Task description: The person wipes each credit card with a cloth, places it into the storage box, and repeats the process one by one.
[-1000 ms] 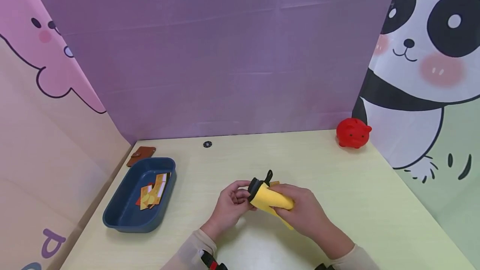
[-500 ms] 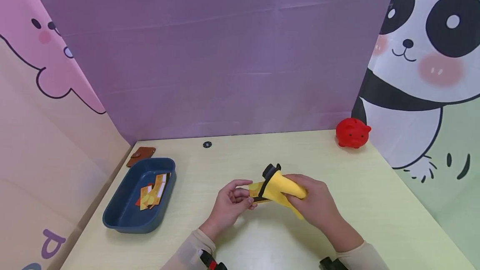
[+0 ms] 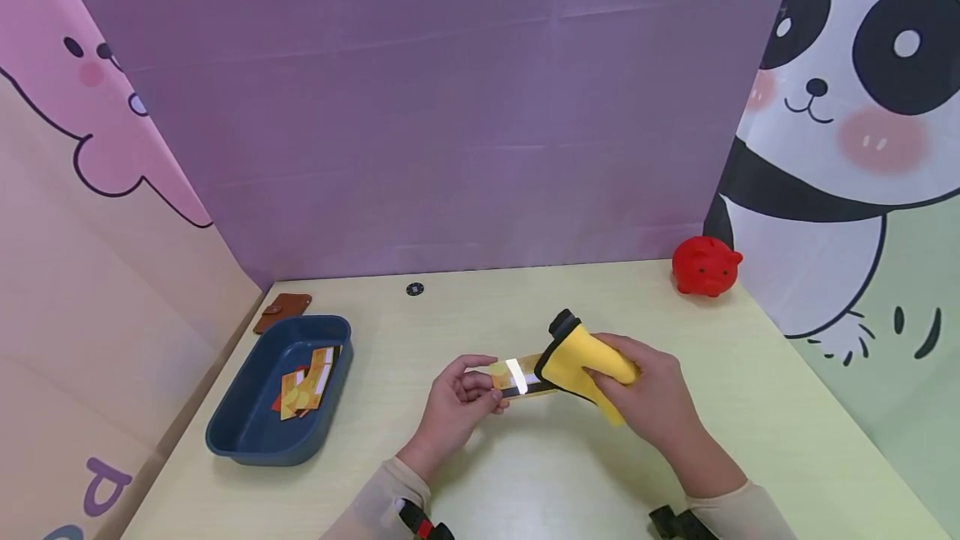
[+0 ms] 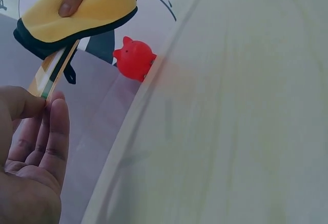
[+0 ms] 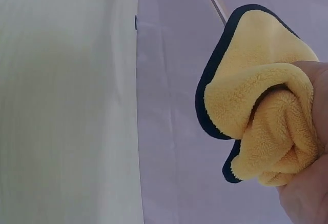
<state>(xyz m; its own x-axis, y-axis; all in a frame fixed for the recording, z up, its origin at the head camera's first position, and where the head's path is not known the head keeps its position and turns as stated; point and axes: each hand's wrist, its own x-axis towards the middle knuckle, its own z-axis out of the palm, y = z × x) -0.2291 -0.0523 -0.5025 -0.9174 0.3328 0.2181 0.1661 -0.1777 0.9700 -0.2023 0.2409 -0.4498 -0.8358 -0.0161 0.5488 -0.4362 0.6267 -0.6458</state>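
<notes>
My left hand (image 3: 459, 407) pinches the left end of a yellow and orange bank card (image 3: 516, 378) with a dark stripe and a bright glare on its face. In my right hand (image 3: 651, 390) is a bunched yellow cleaning cloth (image 3: 588, 363) with black edging. The cloth overlaps the card's right end. Seen from the left wrist, thumb and fingers grip the card (image 4: 51, 73) at its lower edge, and the cloth (image 4: 82, 11) covers its upper end. In the right wrist view the fluffy cloth (image 5: 256, 80) is folded in the palm.
A blue bin (image 3: 247, 440) at the left holds several cards (image 3: 318, 377). Behind it lies a brown leather card holder (image 3: 283, 311). A small black-and-white disc (image 3: 415, 289) is near the table's back edge, and a red piggy bank (image 3: 705, 265) stands at the back right corner.
My right hand has moved the cloth to the right along the card, so more of the card shows. The left hand stays nearly in place, holding the card's end.
</notes>
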